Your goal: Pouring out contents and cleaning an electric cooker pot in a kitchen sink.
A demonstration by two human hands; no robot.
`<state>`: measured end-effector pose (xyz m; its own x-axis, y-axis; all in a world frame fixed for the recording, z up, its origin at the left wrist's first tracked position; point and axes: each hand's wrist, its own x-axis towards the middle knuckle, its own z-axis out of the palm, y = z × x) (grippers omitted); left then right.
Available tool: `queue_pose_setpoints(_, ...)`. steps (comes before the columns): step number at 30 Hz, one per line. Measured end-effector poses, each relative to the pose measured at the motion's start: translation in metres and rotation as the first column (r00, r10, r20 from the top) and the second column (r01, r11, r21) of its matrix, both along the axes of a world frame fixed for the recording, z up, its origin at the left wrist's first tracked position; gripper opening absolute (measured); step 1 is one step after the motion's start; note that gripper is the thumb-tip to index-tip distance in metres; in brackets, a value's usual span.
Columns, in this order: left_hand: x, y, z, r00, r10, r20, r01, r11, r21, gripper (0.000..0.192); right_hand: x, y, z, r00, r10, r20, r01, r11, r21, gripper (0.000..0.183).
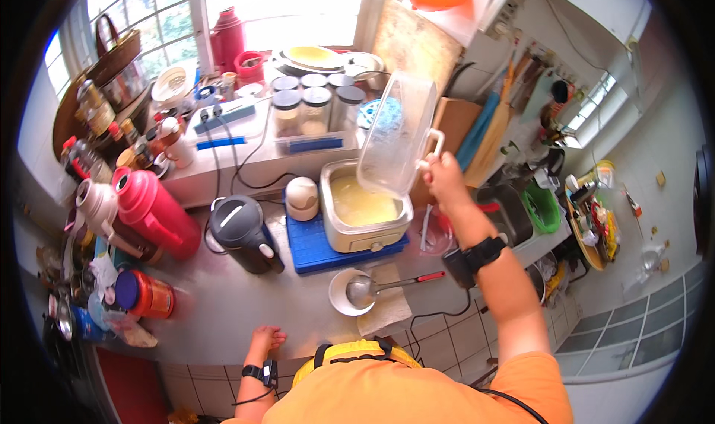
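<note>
My right hand (444, 179) grips the white handle of a clear lid (397, 131), wet with droplets and tilted up over the right side of a cream electric cooker (366, 240). Pale yellow food or liquid (357, 203) fills the cooker's pot, partly covered from view by the lid. The cooker stands on a blue plastic board (313, 259). My left hand (269, 338) rests near the counter's front edge, holding nothing, its fingers loosely apart. Between my hands is a white bowl (337, 295) with a metal ladle (362, 291) lying in it, its red-tipped handle pointing right.
A black electric kettle (246, 234) and a white rounded container (302, 199) stand left of the cooker. Further left are a pink thermos (159, 212) and an orange jar (146, 294). Lidded jars (315, 111) line the ledge behind. A sink (505, 214) is at right.
</note>
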<state>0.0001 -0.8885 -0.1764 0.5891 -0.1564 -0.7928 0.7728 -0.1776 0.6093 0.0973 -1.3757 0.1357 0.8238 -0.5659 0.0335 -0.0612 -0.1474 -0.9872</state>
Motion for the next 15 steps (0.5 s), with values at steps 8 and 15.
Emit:
queue_pose_setpoints(8, -0.002, -0.013, -0.007, 0.998, -0.014, 0.065, 0.005, 0.992, 0.124, 0.021, -0.073, 0.007, -0.051, 0.971, -0.076, 0.227, -0.079, 0.794, 0.603, 0.005)
queue_pose_setpoints(15, -0.016, -0.013, -0.024, 0.990, 0.029, 0.137, -0.062, 0.970, 0.237, 0.022, -0.153, -0.095, -0.027, 0.915, -0.366, 0.167, 0.225, 0.810, 0.542, 0.015)
